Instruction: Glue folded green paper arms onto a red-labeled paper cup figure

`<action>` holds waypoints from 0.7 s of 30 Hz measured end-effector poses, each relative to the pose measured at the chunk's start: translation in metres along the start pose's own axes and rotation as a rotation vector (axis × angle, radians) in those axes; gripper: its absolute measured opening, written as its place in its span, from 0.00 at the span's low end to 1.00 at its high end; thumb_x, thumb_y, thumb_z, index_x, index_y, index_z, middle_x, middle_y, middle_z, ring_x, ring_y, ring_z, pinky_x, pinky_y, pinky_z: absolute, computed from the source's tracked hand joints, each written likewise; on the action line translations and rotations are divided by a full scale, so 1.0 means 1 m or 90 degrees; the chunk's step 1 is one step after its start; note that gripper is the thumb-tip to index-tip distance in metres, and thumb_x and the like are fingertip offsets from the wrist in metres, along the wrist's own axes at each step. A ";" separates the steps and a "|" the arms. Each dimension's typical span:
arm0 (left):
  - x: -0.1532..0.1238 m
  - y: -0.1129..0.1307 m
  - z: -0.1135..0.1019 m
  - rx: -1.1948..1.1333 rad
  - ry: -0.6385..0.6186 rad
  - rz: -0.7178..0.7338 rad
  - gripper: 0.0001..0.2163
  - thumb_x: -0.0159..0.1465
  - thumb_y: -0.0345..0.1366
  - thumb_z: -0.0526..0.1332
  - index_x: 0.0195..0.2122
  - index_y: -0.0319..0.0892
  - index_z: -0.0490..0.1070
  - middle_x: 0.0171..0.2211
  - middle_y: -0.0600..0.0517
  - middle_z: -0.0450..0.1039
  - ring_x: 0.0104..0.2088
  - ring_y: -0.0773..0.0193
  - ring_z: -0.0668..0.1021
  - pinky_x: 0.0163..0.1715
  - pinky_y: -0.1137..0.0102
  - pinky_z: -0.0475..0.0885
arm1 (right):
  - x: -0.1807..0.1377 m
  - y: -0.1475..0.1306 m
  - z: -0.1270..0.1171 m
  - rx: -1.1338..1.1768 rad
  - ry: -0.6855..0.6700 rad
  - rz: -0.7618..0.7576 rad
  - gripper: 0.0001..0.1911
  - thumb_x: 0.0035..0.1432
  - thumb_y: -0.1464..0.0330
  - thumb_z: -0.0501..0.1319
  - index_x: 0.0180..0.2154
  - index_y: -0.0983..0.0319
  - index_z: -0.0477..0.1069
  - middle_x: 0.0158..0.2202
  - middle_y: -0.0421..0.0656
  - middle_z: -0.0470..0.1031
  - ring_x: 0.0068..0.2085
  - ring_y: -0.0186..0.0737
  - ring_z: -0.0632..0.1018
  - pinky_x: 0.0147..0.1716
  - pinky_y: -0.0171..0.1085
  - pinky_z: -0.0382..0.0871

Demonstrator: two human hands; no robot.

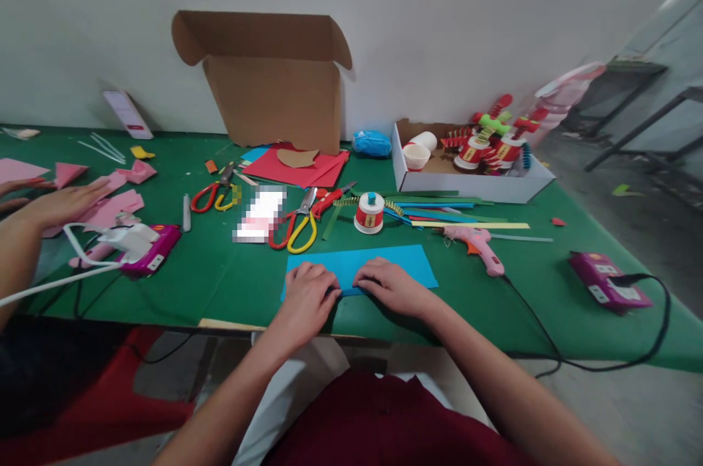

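Observation:
A blue paper sheet (378,261) lies flat on the green table (220,283) near its front edge. My left hand (307,294) rests on the sheet's near left part with the fingers curled down and pressing on the paper. My right hand (392,286) presses the near edge just to the right, fingers bent and together. The fingertips of both hands almost meet at the sheet's front edge. Which part of the paper is folded under them I cannot make out.
Yellow-handled scissors (299,226), red scissors (211,196), a red-and-white paper cup craft (369,212), a pink glue gun (479,246), coloured paper strips (444,213) and red sheets (299,167) lie behind. A white box (466,184) holds crafts. Another person's hand (60,204) rests on pink paper at left.

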State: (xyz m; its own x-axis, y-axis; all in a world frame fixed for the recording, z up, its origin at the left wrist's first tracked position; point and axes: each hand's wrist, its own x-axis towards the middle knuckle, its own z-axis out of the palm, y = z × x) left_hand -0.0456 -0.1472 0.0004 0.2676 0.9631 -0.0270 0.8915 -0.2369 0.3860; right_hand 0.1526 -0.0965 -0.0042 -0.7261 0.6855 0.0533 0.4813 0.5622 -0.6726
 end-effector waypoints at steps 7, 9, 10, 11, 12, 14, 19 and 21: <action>0.007 0.007 0.001 -0.008 -0.029 -0.019 0.08 0.66 0.35 0.56 0.34 0.43 0.73 0.36 0.50 0.73 0.43 0.57 0.69 0.42 0.62 0.57 | -0.002 0.003 0.003 -0.052 -0.004 0.027 0.05 0.61 0.72 0.59 0.32 0.63 0.70 0.33 0.44 0.71 0.38 0.40 0.70 0.41 0.38 0.64; 0.008 0.007 0.001 -0.007 -0.033 -0.016 0.07 0.66 0.35 0.56 0.34 0.42 0.73 0.36 0.50 0.73 0.43 0.57 0.69 0.42 0.62 0.57 | -0.002 0.004 0.004 -0.040 0.002 0.027 0.05 0.61 0.72 0.59 0.32 0.63 0.70 0.34 0.43 0.70 0.38 0.39 0.70 0.41 0.38 0.64; 0.009 0.007 0.001 -0.005 -0.034 -0.016 0.07 0.66 0.36 0.57 0.33 0.42 0.72 0.36 0.51 0.73 0.43 0.57 0.69 0.42 0.62 0.57 | -0.002 0.004 0.005 -0.033 0.007 0.028 0.05 0.61 0.72 0.59 0.32 0.63 0.70 0.34 0.43 0.70 0.38 0.39 0.70 0.41 0.38 0.64; 0.009 0.007 0.001 -0.003 -0.033 -0.016 0.07 0.65 0.36 0.57 0.33 0.42 0.72 0.35 0.51 0.73 0.43 0.57 0.69 0.42 0.63 0.57 | -0.002 0.005 0.005 -0.026 0.012 0.028 0.05 0.61 0.72 0.59 0.32 0.63 0.70 0.34 0.43 0.69 0.39 0.39 0.70 0.41 0.38 0.64; 0.010 0.007 0.002 -0.001 -0.032 -0.016 0.07 0.65 0.36 0.58 0.32 0.42 0.72 0.35 0.51 0.73 0.43 0.57 0.69 0.42 0.63 0.57 | -0.002 0.005 0.005 -0.020 0.015 0.031 0.05 0.61 0.73 0.59 0.31 0.63 0.69 0.34 0.43 0.69 0.39 0.39 0.70 0.41 0.37 0.64; 0.010 0.006 0.003 0.003 -0.028 -0.019 0.07 0.65 0.36 0.58 0.31 0.42 0.72 0.35 0.51 0.73 0.42 0.57 0.69 0.41 0.63 0.57 | -0.001 0.006 0.006 -0.009 0.022 0.040 0.05 0.61 0.74 0.59 0.31 0.63 0.69 0.33 0.42 0.69 0.38 0.38 0.70 0.40 0.37 0.64; 0.010 0.005 0.005 0.008 -0.020 -0.015 0.07 0.64 0.36 0.58 0.31 0.42 0.71 0.35 0.51 0.72 0.42 0.58 0.69 0.41 0.63 0.57 | -0.001 0.006 0.007 0.011 0.039 0.050 0.06 0.60 0.74 0.60 0.30 0.63 0.69 0.33 0.42 0.68 0.37 0.37 0.69 0.39 0.36 0.64; 0.010 0.005 0.005 0.010 -0.017 -0.014 0.07 0.64 0.36 0.59 0.30 0.42 0.71 0.34 0.51 0.72 0.42 0.58 0.69 0.40 0.63 0.57 | -0.001 0.006 0.007 0.015 0.043 0.052 0.05 0.59 0.74 0.61 0.30 0.63 0.69 0.33 0.42 0.68 0.36 0.37 0.69 0.39 0.36 0.64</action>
State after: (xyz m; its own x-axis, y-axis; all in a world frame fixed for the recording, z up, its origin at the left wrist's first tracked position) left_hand -0.0364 -0.1395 -0.0029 0.2573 0.9645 -0.0593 0.9029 -0.2181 0.3703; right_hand 0.1528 -0.0970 -0.0138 -0.6502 0.7583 0.0466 0.5254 0.4931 -0.6934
